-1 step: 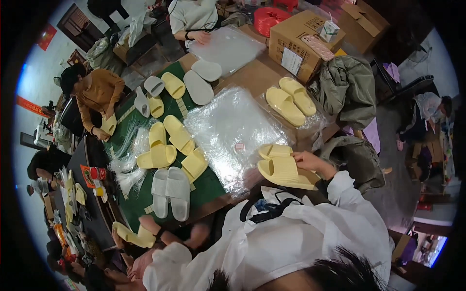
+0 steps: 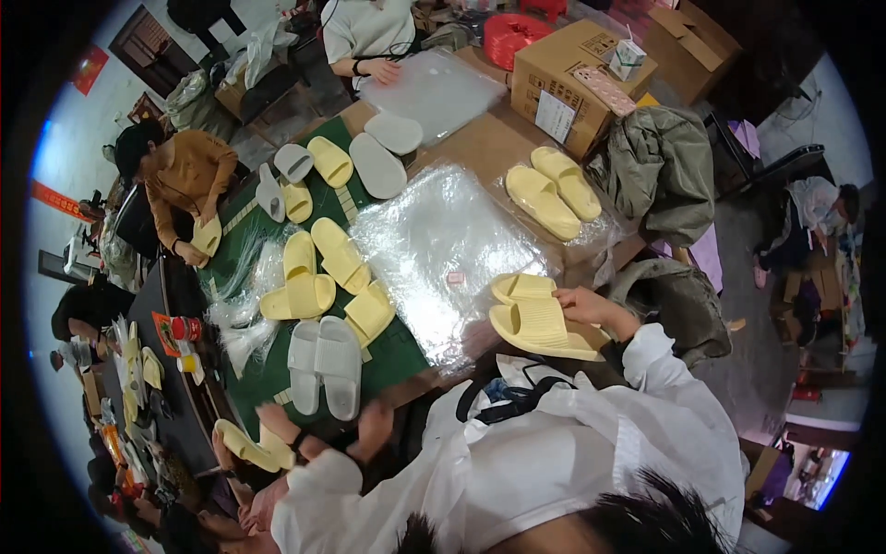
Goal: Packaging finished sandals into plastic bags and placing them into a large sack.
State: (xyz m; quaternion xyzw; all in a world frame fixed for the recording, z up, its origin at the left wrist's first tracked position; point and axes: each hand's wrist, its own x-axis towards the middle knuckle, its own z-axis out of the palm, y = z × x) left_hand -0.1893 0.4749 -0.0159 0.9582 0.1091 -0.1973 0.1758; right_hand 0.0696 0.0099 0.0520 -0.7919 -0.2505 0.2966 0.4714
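Logging the head view: I am seeing the right hand (image 2: 583, 305) closing on a yellow slipper pair (image 2: 540, 319) beside the clear bag stack (image 2: 441, 249); left hand (image 2: 374, 427) blurred, grip unclear. Loose slippers (image 2: 323, 272) are waiting on the green mat (image 2: 392, 355), apparently unbagged.

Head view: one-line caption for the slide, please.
Right hand rests on a pair of yellow slippers beside clear plastic bags; left hand near grey slippers.

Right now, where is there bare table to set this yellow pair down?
Bare brown tabletop lies between the grey slippers and the cardboard box. The green mat is crowded with slippers; plastic sheets cover the middle.
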